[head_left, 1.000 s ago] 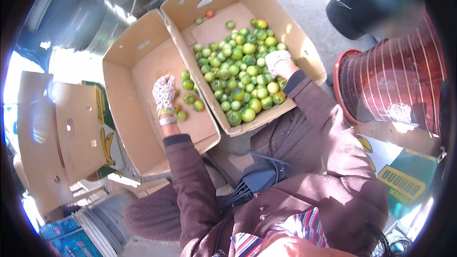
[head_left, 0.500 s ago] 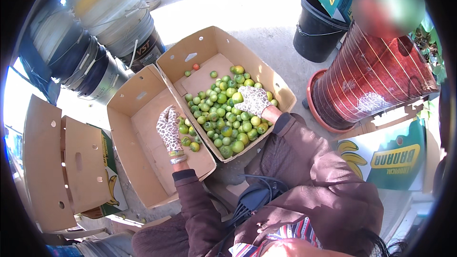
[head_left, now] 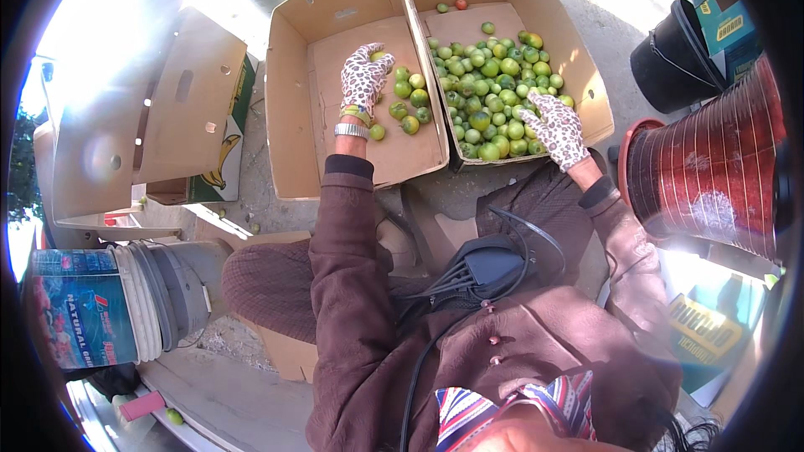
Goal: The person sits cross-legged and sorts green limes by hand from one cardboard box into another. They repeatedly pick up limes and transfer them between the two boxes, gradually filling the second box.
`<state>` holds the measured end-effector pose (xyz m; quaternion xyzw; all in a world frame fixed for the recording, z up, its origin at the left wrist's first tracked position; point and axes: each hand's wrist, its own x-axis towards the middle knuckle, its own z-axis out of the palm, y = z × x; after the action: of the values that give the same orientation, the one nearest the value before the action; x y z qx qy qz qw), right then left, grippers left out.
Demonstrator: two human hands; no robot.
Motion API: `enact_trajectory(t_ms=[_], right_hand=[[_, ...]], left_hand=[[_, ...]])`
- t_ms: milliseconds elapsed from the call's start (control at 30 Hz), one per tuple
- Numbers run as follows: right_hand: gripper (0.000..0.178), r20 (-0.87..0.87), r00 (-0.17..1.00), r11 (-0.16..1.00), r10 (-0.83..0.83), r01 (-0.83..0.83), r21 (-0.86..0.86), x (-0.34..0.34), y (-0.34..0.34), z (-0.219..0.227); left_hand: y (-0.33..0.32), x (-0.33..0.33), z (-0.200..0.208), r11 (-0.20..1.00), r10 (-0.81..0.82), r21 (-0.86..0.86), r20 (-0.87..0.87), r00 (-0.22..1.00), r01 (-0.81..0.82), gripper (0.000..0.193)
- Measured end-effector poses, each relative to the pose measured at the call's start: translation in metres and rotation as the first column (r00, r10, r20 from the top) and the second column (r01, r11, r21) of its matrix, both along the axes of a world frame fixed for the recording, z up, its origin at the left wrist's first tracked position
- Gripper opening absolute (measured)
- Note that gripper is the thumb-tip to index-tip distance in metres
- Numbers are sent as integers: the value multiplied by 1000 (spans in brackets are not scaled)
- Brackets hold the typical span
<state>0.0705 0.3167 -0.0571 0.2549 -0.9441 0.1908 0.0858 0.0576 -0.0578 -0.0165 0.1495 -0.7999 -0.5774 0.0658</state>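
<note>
My left hand [head_left: 363, 82], in a leopard-print glove, is over the left cardboard box [head_left: 293, 92]. Its fingers curl around a yellowish-green tomato [head_left: 379, 56], partly hidden by the glove. Just right of it, several green tomatoes [head_left: 398, 110] lie on that box's floor. In a matching glove, my right hand [head_left: 559, 129] rests at the near right side of the pile of green tomatoes [head_left: 494, 84] in the right cardboard box [head_left: 578, 67]. Its fingers are apart and touch the pile; nothing shows held in them. One red tomato [head_left: 461, 4] lies at that box's far end.
Empty cartons [head_left: 188, 100] stand to the left, above stacked buckets [head_left: 138, 305]. At right are a black bucket [head_left: 674, 59] and a large red planter [head_left: 712, 163]. A green-and-white carton [head_left: 712, 318] lies near my right elbow. My folded legs are close to the boxes.
My view has turned left and down. My left hand has moved away from the small group of tomatoes and now holds one. My right hand has come nearer me, without the large yellow-green tomato.
</note>
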Motion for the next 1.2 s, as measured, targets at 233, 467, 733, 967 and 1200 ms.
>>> enact_trajectory(t_ms=[233, 467, 733, 967, 1200], right_hand=[[25, 69, 984, 985, -167, 170, -42, 15, 7, -6], [31, 98, 964, 968, -249, 246, 36, 12, 15, -12], [35, 90, 957, 954, -275, 261, 144, 3, 6, -12], [37, 95, 947, 944, -307, 290, 158, 4, 4, -10], [32, 154, 948, 949, -277, 245, 199, 11, 10, -11]], left_hand=[[-46, 10, -133, 703, -148, -531, 541, 828, 473, 36], [-17, 10, -165, 628, -193, -450, 701, 687, 635, 38], [-21, 8, -149, 557, -145, -762, 301, 943, 329, 29], [51, -33, -75, 981, 133, -109, -222, 966, -160, 34], [92, -39, -72, 928, 267, 304, -148, 952, -213, 32]])
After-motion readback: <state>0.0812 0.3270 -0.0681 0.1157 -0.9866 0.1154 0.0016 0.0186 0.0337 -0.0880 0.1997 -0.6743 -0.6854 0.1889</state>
